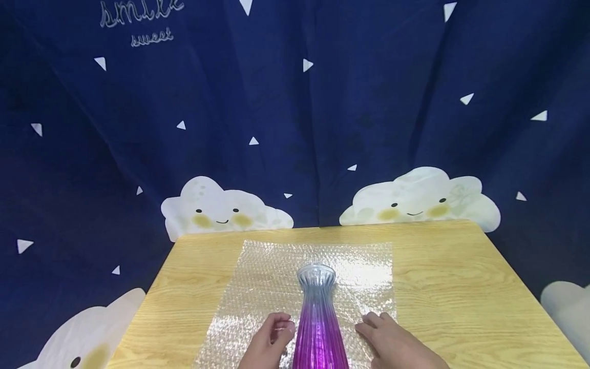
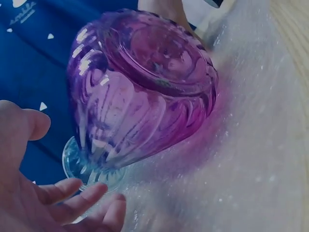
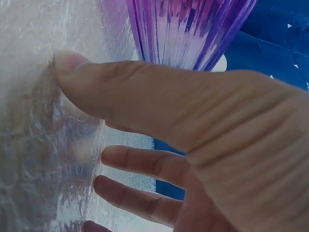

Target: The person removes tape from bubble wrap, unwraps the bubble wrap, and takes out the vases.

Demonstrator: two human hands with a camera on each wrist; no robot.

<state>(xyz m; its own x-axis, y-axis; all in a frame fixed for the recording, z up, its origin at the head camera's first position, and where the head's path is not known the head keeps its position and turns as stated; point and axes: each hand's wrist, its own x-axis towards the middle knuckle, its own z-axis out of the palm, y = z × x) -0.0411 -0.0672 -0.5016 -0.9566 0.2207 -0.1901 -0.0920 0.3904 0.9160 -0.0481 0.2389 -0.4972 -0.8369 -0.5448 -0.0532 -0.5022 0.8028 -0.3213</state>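
A ribbed glass vase (image 1: 321, 328), purple at the base and fading to pale blue at the flared rim, lies on its side on a sheet of bubble wrap (image 1: 258, 277). Its rim points to the back, and its round base faces the camera in the left wrist view. Beside the vase on the left is my left hand (image 1: 272, 338), fingers loosely bent with nothing in them. To the right of the vase my right hand (image 1: 396, 341) rests on the wrap. In the right wrist view its thumb (image 3: 77, 72) presses the sheet, fingers extended at the surface.
The bubble wrap covers the middle of a light wood table (image 1: 442, 277). Behind the table hangs a dark blue curtain (image 1: 276, 102) with white triangles and smiling clouds. Wood surface shows on both sides of the sheet.
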